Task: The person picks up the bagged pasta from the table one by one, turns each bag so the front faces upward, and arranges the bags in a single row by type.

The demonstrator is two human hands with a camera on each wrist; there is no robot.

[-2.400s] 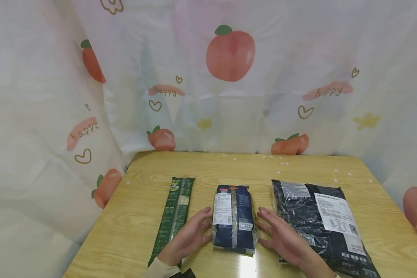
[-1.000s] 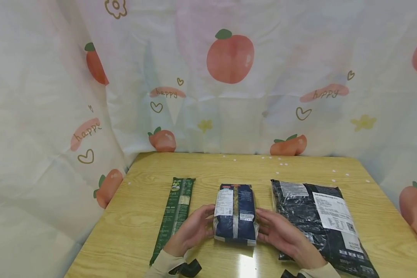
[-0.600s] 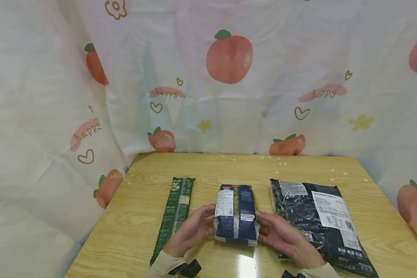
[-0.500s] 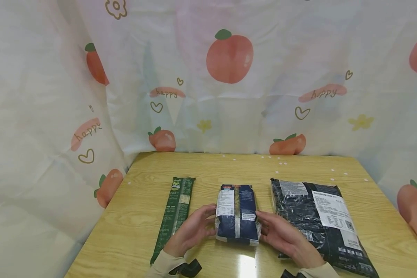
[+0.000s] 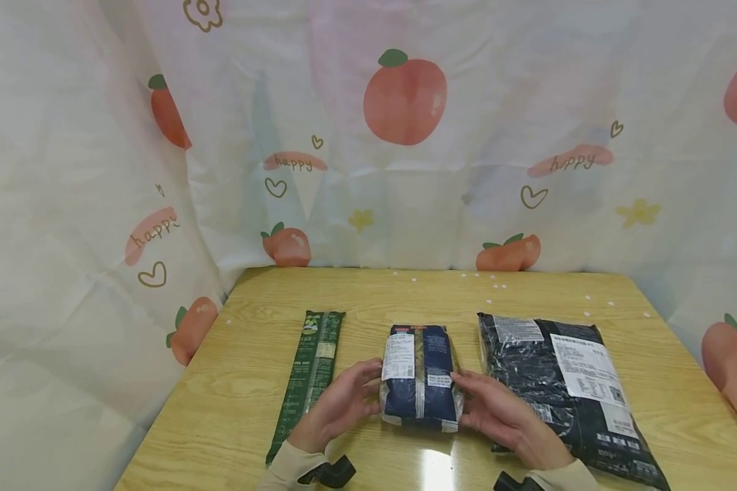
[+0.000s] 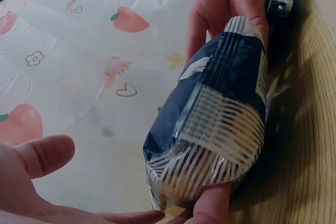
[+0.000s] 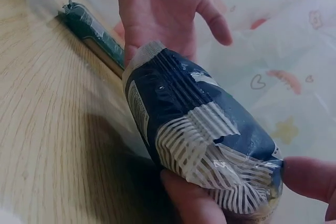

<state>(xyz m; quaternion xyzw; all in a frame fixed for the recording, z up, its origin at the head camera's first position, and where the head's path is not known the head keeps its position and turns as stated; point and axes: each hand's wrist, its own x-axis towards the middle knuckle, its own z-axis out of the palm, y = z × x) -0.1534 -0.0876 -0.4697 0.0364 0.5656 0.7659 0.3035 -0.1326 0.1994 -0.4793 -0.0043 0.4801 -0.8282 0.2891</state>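
A dark blue package (image 5: 420,378) with a white label is held between both hands. The left hand (image 5: 338,406) grips its left side, and the right hand (image 5: 503,412) grips its right side. In the left wrist view, left fingers (image 6: 212,205) bend against the underside of the package (image 6: 210,108), with the thumb apart from it. The right wrist view shows the right thumb (image 7: 310,177) against the package (image 7: 194,114) and a finger underneath. Shadow lies below the package, beside the wooden table (image 7: 42,108).
A long green package (image 5: 307,382) lies left of the held one, partly behind the left hand. A large black package (image 5: 565,395) with white labels lies to the right, close to the right forearm. A fruit-print curtain (image 5: 417,191) hangs behind the table.
Both hands have moved inward from beside the blue package and taken hold of it. Its near end has risen and the package has shifted slightly right. The green and black packages stay in place.
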